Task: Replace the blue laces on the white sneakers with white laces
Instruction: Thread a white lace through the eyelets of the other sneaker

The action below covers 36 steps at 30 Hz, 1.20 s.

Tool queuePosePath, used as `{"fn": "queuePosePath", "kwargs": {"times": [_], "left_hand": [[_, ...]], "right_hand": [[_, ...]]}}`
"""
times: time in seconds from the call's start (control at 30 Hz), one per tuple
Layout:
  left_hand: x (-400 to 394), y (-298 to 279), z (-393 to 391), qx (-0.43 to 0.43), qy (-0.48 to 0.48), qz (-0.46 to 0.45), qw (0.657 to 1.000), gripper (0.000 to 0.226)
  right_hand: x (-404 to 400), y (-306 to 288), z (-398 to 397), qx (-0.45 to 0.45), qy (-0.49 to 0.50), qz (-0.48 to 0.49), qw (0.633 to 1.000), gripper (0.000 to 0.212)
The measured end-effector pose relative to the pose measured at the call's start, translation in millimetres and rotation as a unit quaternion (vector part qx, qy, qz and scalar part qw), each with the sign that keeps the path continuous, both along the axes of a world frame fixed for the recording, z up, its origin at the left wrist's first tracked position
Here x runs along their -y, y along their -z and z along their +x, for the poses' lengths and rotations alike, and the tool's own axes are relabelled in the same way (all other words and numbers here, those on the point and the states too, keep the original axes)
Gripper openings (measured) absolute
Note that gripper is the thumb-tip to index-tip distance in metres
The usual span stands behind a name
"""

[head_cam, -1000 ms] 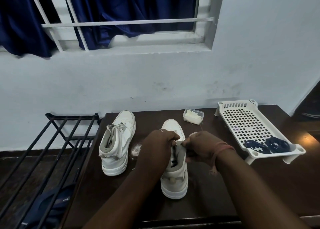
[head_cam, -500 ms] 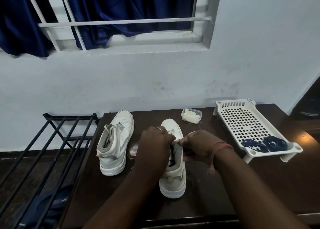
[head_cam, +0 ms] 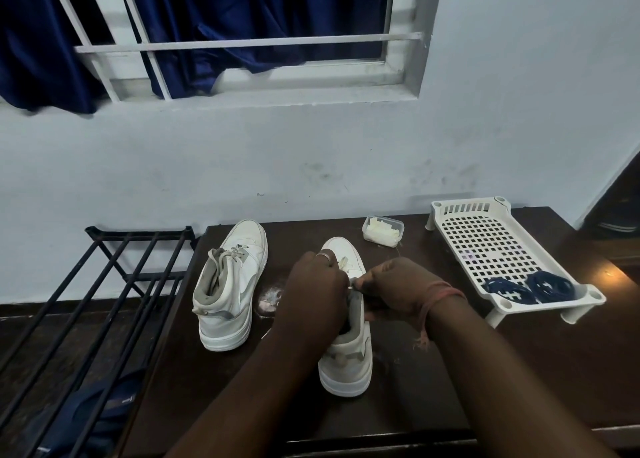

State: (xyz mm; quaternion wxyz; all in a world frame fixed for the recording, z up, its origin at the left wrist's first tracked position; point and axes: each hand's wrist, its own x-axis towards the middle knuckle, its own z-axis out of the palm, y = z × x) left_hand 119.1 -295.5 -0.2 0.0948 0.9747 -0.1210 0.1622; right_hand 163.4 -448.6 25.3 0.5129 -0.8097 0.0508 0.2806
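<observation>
- The right-hand sneaker (head_cam: 348, 360) is seen upright on the dark desk (head_cam: 519, 371), directly under both hands, its long axis running away from the person, toe toward the wall and heel nearest the camera.
- A white lace (head_cam: 343, 263) is visible across its front, just beyond the fingers.
- The second sneaker (head_cam: 232, 284) stands to the left of the left hand, already laced in white, toe pointed away and slightly right.
- The left hand (head_cam: 313, 295) is curled over the sneaker's throat, fingers bent and closed on the lace; a ring is worn on one finger.
- The right hand (head_cam: 398, 289) is closed too, a lace end pinched between thumb and fingertips where it meets the left hand.
- Both forearms are brought in from the near edge, converging above the shoe; a thread band is seen at the right wrist.
- The blue laces (head_cam: 530, 288) lie coiled in a white perforated tray (head_cam: 485, 239), well right of the right hand.
- A small clear box (head_cam: 382, 231) sits beyond the hands.
</observation>
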Motion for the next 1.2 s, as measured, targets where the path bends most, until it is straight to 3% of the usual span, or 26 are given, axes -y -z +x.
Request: {"fn": "queuePosePath", "kwargs": {"times": [0.43,0.63,0.77,0.83,0.93,1.07,1.13,1.2], "left_hand": [[1,1,3,-0.008,-0.059,-0.033,0.998,0.02],[-4,7,1,-0.016,-0.093,-0.187,0.978,0.01],[-5,8,0,-0.036,-0.103,-0.222,0.969,0.008],[-5,9,0,-0.051,-0.096,-0.246,0.963,0.013],[-7,7,0,-0.052,-0.082,-0.262,0.96,0.019],[-14,3,-5,-0.054,-0.104,-0.281,0.953,0.027],[-19,4,-5,-0.082,-0.126,-0.269,0.951,0.04],[-21,5,-5,-0.109,-0.143,-0.288,0.941,0.052]], "right_hand": [[-6,-14,-12,0.042,-0.004,0.026,0.999,0.014],[-4,-12,-14,0.0,0.033,0.067,0.997,0.022],[-4,-10,-14,-0.005,0.043,0.075,0.996,0.021],[-5,-9,-12,0.018,0.035,0.037,0.999,0.018],[-7,-8,-9,0.093,-0.022,-0.1,0.99,0.019],[-3,-12,-6,0.101,-0.058,-0.175,0.978,0.022],[1,-23,-5,0.131,0.007,-0.115,0.985,0.027],[5,-33,-3,0.176,0.192,0.024,0.965,0.032]]}}
